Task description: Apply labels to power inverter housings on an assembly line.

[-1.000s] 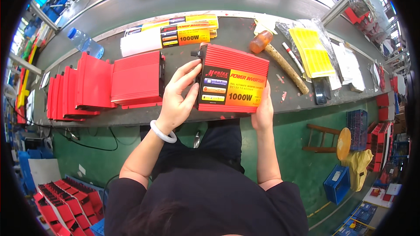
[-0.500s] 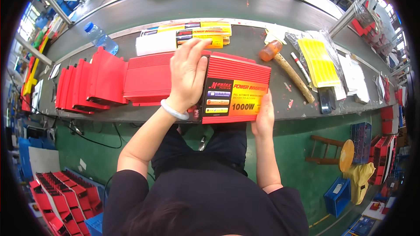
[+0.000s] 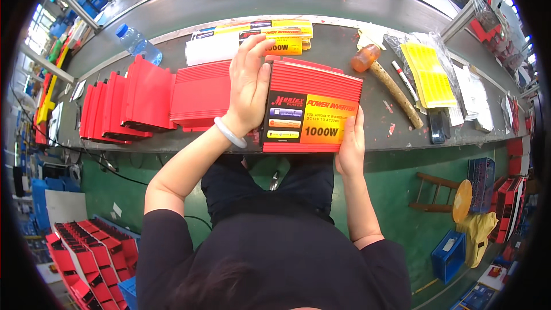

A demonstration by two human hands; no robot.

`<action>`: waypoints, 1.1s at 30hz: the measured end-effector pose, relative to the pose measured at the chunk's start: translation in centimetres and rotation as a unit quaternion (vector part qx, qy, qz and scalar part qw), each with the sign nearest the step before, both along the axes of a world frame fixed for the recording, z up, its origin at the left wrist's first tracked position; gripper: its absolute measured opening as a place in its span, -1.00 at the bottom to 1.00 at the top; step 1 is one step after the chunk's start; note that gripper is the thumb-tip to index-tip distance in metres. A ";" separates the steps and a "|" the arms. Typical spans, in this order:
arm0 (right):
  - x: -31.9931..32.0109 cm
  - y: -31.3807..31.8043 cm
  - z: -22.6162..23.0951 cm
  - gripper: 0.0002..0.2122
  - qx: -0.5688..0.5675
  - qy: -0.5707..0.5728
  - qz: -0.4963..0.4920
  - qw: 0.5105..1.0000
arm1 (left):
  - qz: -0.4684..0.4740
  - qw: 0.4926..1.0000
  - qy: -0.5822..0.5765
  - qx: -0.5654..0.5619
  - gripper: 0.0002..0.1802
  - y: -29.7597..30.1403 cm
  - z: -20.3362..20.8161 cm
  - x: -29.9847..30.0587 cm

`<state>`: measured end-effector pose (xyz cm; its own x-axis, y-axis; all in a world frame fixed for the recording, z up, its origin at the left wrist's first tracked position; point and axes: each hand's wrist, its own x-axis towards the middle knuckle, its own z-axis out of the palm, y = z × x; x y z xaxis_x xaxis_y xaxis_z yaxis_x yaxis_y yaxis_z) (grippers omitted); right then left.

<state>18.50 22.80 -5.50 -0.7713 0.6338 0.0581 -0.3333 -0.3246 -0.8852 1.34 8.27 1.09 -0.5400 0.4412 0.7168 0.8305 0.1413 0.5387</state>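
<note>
A red power inverter with ribbed sides and a black-and-yellow label stands tilted toward me at the bench's near edge. My left hand lies along its left end, fingers stretched upward and palm against it. Around its lower right edge, my right hand grips the case, the thumb side showing and some fingers hidden behind. Just left of my left hand another red ribbed case lies on the bench, partly covered by that hand. Behind it sit stacks of printed labels and a white sheet.
Several red cases lean in a row at left, near a water bottle. On the right lie a mallet, a marker, yellow label sheets and a phone. A wooden stool stands on the floor.
The view has shifted slightly, so the bench sits a little to the right and higher. Both hands keep their places on the inverter, which now shows its label a bit more squarely.
</note>
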 end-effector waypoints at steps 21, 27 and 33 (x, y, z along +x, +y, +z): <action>-1.0 -0.5 -0.4 -0.44 -0.085 0.063 -0.049 0.993 | -0.148 0.929 -0.339 -0.013 -0.53 -0.7 -0.2 0.3; -0.4 0.4 1.0 -0.49 -0.046 0.080 -0.028 0.995 | -0.125 0.885 -0.443 0.069 -0.50 -1.2 -1.0 1.1; 0.1 0.5 3.5 -0.53 -0.070 0.071 -0.018 0.995 | -0.149 0.819 -0.532 0.155 -0.47 -1.1 -1.3 1.9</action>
<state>18.65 23.29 -2.04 -0.7385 0.6702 0.0744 -0.4650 -0.4263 -0.7759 3.21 7.16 -0.20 -0.8335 0.5524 0.0136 -0.1587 -0.2628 0.9517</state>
